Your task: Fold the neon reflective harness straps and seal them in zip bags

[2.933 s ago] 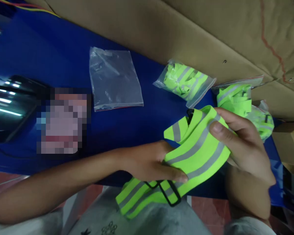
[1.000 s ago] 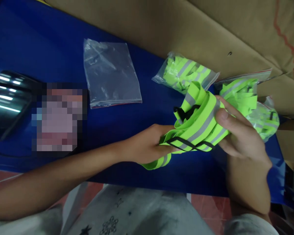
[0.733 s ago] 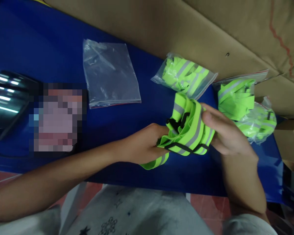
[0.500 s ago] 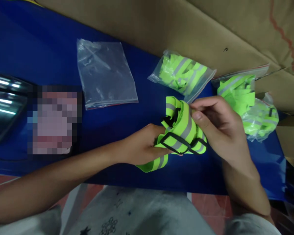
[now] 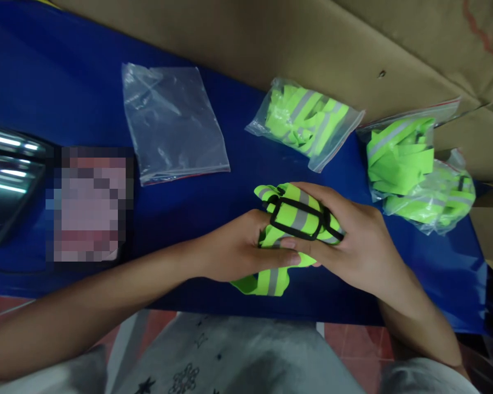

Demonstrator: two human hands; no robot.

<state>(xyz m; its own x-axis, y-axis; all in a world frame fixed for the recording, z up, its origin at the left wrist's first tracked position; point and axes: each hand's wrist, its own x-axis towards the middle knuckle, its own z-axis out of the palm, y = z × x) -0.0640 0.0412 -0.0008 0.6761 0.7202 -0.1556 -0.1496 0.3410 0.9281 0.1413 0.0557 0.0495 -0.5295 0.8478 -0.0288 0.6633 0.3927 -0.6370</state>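
Note:
Between my two hands is a folded bundle of neon-yellow reflective strap (image 5: 299, 215) with grey stripes and black plastic buckles. My left hand (image 5: 246, 246) grips the bundle from the left, its thumb lying across the front. My right hand (image 5: 353, 235) wraps around the right side, with its thumb over the lower front below the large rectangular buckle. A loose loop of the strap hangs beneath my left hand, over the blue table (image 5: 181, 219). Fingers behind the bundle are hidden.
A flat clear zip bag (image 5: 175, 120) lies on the left. Beyond my hands is a bag of neon strap (image 5: 306, 120); two more filled bags (image 5: 402, 156) overlap at the right. Cardboard (image 5: 230, 49) lines the back. A dark glossy object (image 5: 8, 186) and a blurred-out item (image 5: 90, 208) sit far left.
My right hand has gone from pinching the bundle's upper right edge to wrapping around its right side. The bundle is pressed more compact, and the large buckle has moved up slightly.

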